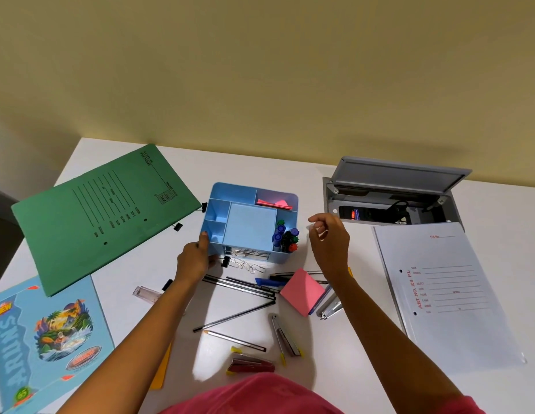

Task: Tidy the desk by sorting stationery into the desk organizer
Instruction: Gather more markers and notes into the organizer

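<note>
Plenty still loose on the white desk (344, 360), so judged mid-sort; clock hours read outward from the organizer, twelve toward the wall. At eight o'clock, by the desk's near edge, a pale blue illustrated notebook (42, 339); at nine to ten, a green card file folder (105, 216) with black binder clips (177, 226) on its edge. Next, the left hand (194, 258), thumb over the wall and fingers curled round the seven o'clock corner of the light blue plastic desk organizer (251, 225), gripping and steadying it. Inside already: pink sticky notes (273, 203) in the twelve o'clock compartment, capped markers (285, 239) standing at three, wire paper clips (248, 253) in the front tray at six, with more spilled on the desk just before it beside one black clip (225, 261). Farther out at six, silver-and-black striped pencils (242, 286), a pink square sticky pad (302, 291), two silver staplers (285, 336) and one red stapler (251, 364). At three o'clock, apart from the organizer, the right hand (329, 237), raised with fingers curled toward the thumb; impossible to tell whether pinching something small or nothing. At two o'clock, an open grey cable hatch (391, 198); at four, a white paper file (448, 294). Likely next: bring that right hand over a free compartment, or down to the spilled clips or pencils, pinch lightly and drop in with the organizer braced.
</note>
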